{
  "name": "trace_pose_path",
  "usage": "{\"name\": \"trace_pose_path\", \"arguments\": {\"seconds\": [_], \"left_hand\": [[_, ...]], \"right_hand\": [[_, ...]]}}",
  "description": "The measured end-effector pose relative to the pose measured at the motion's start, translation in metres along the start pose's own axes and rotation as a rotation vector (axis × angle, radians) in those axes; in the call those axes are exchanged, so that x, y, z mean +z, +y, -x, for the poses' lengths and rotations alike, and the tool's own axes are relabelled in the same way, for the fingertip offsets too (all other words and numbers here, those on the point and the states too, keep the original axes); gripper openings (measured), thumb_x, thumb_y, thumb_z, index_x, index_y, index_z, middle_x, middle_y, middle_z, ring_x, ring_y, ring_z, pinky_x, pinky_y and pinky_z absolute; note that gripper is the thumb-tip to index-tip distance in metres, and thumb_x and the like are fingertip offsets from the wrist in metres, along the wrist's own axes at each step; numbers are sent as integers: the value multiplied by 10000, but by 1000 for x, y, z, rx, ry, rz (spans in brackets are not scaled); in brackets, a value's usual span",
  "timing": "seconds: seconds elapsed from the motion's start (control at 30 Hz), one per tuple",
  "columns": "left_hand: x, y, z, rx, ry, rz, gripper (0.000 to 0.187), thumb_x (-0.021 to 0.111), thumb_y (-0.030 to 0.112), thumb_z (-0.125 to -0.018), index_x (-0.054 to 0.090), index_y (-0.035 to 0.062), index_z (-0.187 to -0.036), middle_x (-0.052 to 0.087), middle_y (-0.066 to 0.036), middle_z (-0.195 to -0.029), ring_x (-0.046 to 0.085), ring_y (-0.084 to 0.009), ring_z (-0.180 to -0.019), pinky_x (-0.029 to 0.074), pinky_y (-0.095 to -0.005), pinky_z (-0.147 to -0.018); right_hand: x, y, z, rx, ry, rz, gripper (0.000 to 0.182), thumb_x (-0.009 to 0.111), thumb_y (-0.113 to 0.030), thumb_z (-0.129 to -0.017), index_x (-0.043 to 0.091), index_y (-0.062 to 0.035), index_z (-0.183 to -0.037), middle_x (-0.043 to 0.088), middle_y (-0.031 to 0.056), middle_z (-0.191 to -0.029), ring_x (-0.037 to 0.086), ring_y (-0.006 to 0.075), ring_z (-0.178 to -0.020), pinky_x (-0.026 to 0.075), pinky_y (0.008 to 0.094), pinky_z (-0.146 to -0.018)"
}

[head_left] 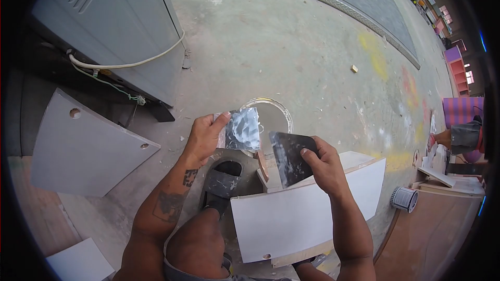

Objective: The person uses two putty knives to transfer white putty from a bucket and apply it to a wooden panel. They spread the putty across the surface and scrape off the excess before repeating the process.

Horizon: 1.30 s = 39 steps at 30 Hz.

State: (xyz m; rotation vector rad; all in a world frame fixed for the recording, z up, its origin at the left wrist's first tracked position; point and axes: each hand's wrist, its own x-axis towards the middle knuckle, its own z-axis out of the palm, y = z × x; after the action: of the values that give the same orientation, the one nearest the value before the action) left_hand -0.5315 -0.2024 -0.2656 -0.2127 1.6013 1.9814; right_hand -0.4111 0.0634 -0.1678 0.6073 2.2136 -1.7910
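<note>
Clearly the left hand (204,136) clamped one putty knife (242,129), just left of the scraper (288,157) gripped by the right hand (324,164).

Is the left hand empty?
No, the left hand grips a putty-smeared scraper blade by its edge.

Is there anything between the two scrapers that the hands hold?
Nothing visible. The left hand holds one scraper, the right hand holds the dark scraper; a narrow open gap separates the blades above the bucket.
</note>
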Motion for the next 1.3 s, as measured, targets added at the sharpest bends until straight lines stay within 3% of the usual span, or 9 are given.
{"name": "trace_pose_path", "arguments": {"seconds": [0.13,0.23,0.5,0.63,0.8,0.9,0.97,1.07,1.3], "left_hand": [[2,4,4,6,-27,14,311,600,240,-1054,709,-49,-1083,732,-53,-956,677,-91,-813,547,-253,-750],[1,4,5,-9,-29,-3,307,601,236,-1053,709,-49,-1080,733,-51,-952,678,-88,-811,549,-247,-749],[2,8,5,21,-78,15,305,614,242,-1049,713,-47,-1047,730,-38,-915,663,-72,-772,544,-242,-719],[-2,17,5,143,-137,-256,326,635,284,-1042,716,-24,-971,693,10,-838,592,-37,-741,501,-228,-678],[-3,35,4,217,-178,-587,353,663,315,-1027,708,-5,-883,618,64,-747,500,-19,-712,437,-229,-632],[3,39,3,254,-183,-549,417,675,348,-1016,642,8,-776,504,65,-689,412,-44,-684,383,-259,-602],[3,40,1,228,-212,-504,369,676,323,-1018,686,-1,-842,571,71,-725,459,-26,-701,408,-241,-616],[0,37,-2,215,-232,-482,345,677,309,-1018,711,-6,-881,617,70,-753,493,-19,-714,430,-230,-632],[-5,31,-10,185,-242,-456,318,663,291,-1028,724,-1,-919,669,46,-802,544,-22,-746,471,-225,-678]], "right_hand": [[0,-12,-2,33,-36,188,262,560,-146,-990,675,41,-1133,711,97,-950,641,139,-868,516,310,-806],[-2,-9,-8,-8,-11,128,268,560,-144,-990,674,44,-1143,715,93,-958,647,146,-854,516,304,-802],[-10,7,-17,143,-54,-329,215,608,-106,-978,648,20,-1147,696,47,-978,638,97,-839,517,256,-781],[-18,19,-24,175,-15,-441,203,643,-110,-976,623,-8,-1150,676,23,-976,621,76,-836,506,238,-784],[-24,11,-22,-2,75,-288,283,621,-127,-977,623,16,-1221,700,74,-1076,645,121,-957,506,278,-871],[-24,1,-28,-49,77,-254,305,621,-130,-970,625,31,-1228,696,87,-1099,646,147,-985,502,292,-898],[-23,0,-37,-46,63,-221,316,624,-134,-962,632,35,-1229,694,94,-1105,649,161,-991,500,297,-904],[-27,9,-57,-46,20,-202,249,643,-147,-996,632,9,-1190,687,20,-941,629,70,-802,514,237,-748],[-33,-3,-69,21,-95,-154,250,661,-173,-998,644,-16,-1191,692,10,-925,624,66,-784,504,236,-721]]}}
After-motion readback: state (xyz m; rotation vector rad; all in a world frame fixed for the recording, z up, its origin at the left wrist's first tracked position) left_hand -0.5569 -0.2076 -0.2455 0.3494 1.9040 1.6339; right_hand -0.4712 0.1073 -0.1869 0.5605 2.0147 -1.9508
